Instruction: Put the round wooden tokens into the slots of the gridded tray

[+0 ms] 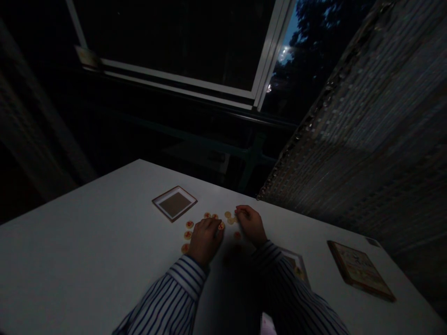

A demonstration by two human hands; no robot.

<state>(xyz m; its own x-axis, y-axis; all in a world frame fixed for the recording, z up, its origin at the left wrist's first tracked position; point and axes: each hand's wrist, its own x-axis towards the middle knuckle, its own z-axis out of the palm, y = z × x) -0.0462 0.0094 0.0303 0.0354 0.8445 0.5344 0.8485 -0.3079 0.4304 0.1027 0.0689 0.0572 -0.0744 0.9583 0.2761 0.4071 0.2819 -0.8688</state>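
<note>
A round xiangqi piece (221, 225) with a red character shows at the fingertips of my left hand (205, 238), whose fingers are closed on it. To its right, my right hand (252, 225) has its fingers curled together beside a few pale, blank-looking discs (230, 221); whether it pinches one is too dark to tell. Red-marked pieces lie around my left hand, among them one piece (189, 224) to its left and another piece (207, 215) just beyond it. Between my forearms sits one more red-marked piece (237, 235), in shadow.
An open shallow box tray (191, 197) lies at the back left of the white table (104, 232). Partly under my right forearm is another tray (303, 266) with a piece in it. A flat printed box (361, 269) rests at the right, near a beaded curtain (349, 153).
</note>
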